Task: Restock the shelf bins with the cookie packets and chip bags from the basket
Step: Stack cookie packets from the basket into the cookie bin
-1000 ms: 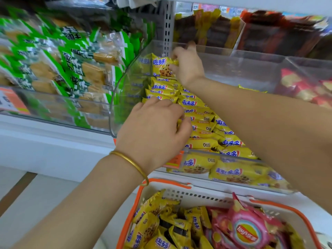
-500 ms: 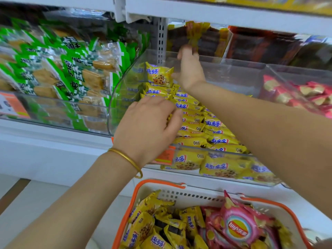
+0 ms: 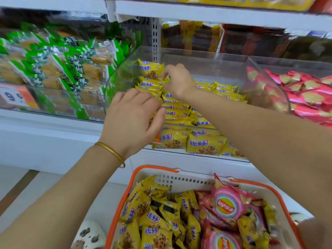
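Three clear shelf bins stand side by side before us. The middle bin [image 3: 206,62] holds yellow cookie packets [image 3: 179,112] packed on edge in rows along its left side, with a few more lying loose toward the right. The left bin [image 3: 59,112] is full of green-and-white snack packs [image 3: 53,69], and the right bin [image 3: 280,90] holds red packets [image 3: 309,97]. Below the shelf, our orange-rimmed basket [image 3: 177,170] carries more yellow packets [image 3: 152,218] on its left and pink Lay's chip bags [image 3: 227,205] on its right.

Our left hand [image 3: 133,121], with a gold bangle [image 3: 111,151] on the wrist, rests on the front rows. Its fingers curl down over them, and we cannot tell whether they grip any packet. Our right hand [image 3: 177,81] reaches deeper in, its fingertips pinching the edge of the upright packet [image 3: 151,71] at the back of the row.

Half a second ago the right hand's fingers pointed up against the bin's back wall, beside that packet. Now they are bent and closed on its edge. The left hand stays on the same rows.
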The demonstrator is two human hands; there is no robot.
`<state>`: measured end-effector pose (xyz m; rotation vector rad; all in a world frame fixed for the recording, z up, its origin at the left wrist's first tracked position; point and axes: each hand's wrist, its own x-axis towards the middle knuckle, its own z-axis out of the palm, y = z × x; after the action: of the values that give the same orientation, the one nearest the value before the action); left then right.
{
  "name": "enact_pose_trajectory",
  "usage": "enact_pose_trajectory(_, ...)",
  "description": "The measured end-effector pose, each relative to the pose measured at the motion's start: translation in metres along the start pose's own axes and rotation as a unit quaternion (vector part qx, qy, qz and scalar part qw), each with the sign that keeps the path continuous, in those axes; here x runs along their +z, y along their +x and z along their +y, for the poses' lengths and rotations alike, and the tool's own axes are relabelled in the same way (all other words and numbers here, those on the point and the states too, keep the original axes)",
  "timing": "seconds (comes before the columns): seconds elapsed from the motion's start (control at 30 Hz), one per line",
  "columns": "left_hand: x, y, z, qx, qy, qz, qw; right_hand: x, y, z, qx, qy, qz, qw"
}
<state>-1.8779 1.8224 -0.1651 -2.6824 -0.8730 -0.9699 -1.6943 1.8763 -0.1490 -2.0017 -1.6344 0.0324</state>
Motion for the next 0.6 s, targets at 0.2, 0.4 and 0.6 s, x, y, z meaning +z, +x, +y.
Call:
enact_pose_trajectory(0.2, 0.005, 0.008, -0.012, -0.010, -0.009, -0.004, 1.000, 0.023, 0.037, -0.004, 0.023, -0.023, 0.016, 0.999)
enact_pose_trajectory(0.4, 0.009, 0.010, -0.022, -0.006, 0.000, -0.023, 1.000, 0.042, 0.061, -0.007, 0.083, 0.037, 0.058, 0.994)
enact_pose_trajectory(0.6, 0.011, 0.009, -0.022, -0.007, 0.010, -0.033, 0.999, 0.044, 0.076, -0.013, 0.103, 0.053, 0.109, 0.987)
